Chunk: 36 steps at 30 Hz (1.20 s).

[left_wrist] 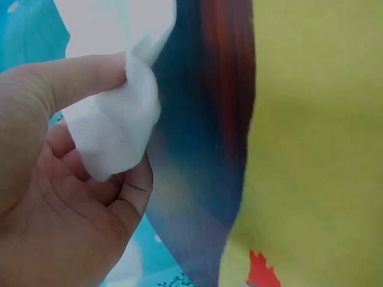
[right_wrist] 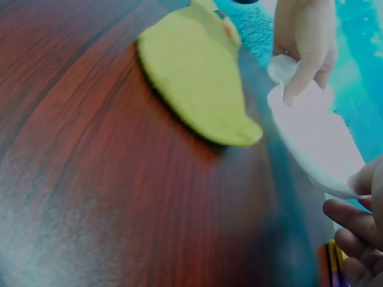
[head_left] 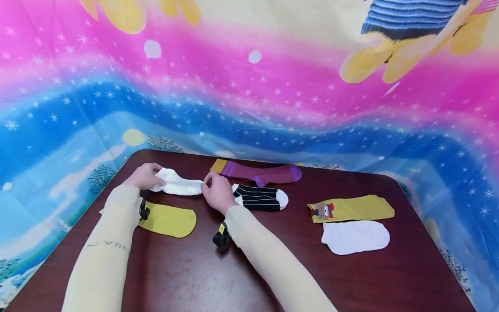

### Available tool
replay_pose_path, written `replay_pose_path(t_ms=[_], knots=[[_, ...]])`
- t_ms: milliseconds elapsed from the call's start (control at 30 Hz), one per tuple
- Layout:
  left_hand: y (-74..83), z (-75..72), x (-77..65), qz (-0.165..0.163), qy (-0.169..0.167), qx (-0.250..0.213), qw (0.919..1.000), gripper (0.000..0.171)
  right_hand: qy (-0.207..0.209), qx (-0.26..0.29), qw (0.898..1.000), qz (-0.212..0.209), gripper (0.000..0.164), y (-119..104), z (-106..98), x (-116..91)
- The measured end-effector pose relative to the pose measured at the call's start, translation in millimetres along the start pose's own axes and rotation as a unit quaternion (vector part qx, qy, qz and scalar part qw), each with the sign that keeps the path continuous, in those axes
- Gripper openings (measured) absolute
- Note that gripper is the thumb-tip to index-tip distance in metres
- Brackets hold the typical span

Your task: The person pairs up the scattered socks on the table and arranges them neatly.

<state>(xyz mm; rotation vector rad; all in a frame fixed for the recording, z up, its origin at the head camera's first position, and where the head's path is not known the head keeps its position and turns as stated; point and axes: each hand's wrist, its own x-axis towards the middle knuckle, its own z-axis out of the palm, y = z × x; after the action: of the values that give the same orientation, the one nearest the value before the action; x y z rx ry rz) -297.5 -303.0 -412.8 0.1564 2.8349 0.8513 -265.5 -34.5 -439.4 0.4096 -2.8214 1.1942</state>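
Both hands hold a white sock (head_left: 180,183) stretched between them near the table's back left. My left hand (head_left: 144,176) pinches its left end; in the left wrist view the thumb presses on folded white cloth (left_wrist: 122,128) with the fingers behind. My right hand (head_left: 218,191) pinches the opposite end between thumb and fingers, seen at the edge of the right wrist view. Just below the left hand lies a yellow sock (head_left: 167,219), partly covered by the left forearm. Right beside the right hand is a black sock (head_left: 259,198) with white stripes and a white toe.
A purple sock (head_left: 265,173) with a yellow cuff lies along the back of the dark wooden table (head_left: 195,277). At the right, a yellow sock (head_left: 358,208) with a bear picture lies above another white sock (head_left: 355,237). A printed cloth (head_left: 241,99) hangs behind the table.
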Motion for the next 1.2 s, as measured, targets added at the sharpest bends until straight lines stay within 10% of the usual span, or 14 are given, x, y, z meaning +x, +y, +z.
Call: replay_pose_path(t_ms=[367,1200], knots=[[21.6,5.0,1.6,0.036,0.022,-0.009,0.999,0.031,0.087,0.125,0.988,0.006,0.01,1.0,-11.5,9.6],[68.6,30.7,3.7,0.101,0.07,-0.069,0.99,0.027,0.071,0.338,0.931,0.121,0.015,31.5,-64.5,15.3]])
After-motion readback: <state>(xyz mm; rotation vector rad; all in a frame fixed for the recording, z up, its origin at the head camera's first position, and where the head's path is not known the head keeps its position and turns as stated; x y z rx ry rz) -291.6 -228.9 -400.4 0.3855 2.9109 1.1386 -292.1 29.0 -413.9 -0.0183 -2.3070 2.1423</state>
